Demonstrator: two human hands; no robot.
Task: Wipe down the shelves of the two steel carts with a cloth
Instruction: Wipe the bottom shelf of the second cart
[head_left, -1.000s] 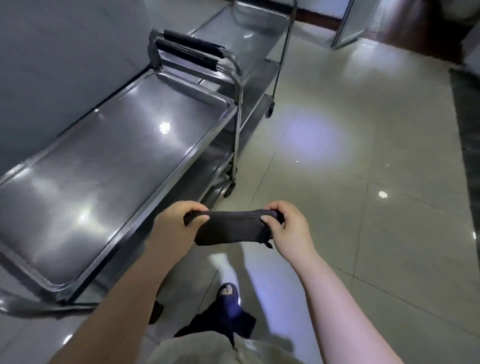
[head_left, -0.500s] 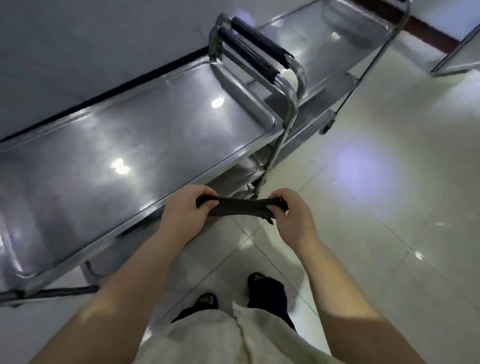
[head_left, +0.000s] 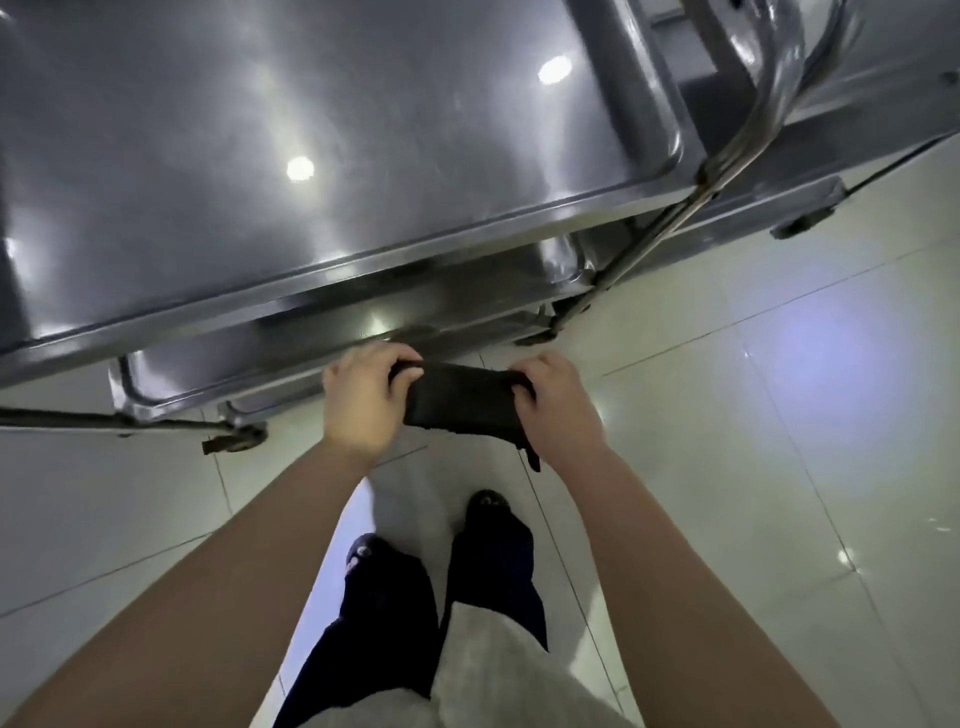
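Observation:
A folded dark cloth (head_left: 462, 400) is stretched between my two hands above the floor, just in front of the near steel cart. My left hand (head_left: 358, 400) grips its left end and my right hand (head_left: 558, 410) grips its right end. The near cart's top shelf (head_left: 311, 156) fills the upper left of the view, bare and shiny. Its lower shelf (head_left: 332, 332) shows as a strip under the top shelf's front rim. The second cart (head_left: 857, 93) shows only partly at the upper right, behind the near cart's tubular handle (head_left: 763, 88).
Pale glossy floor tiles (head_left: 753, 415) spread to the right and left of me. My feet (head_left: 488, 512) stand close to the cart's front edge. A cart wheel (head_left: 234, 441) sits at lower left and another wheel (head_left: 802, 223) at the right.
The view has tilted down and closed in on the near cart. My hands, still holding the cloth, now hover by the cart's front edge over the lower shelf's rim.

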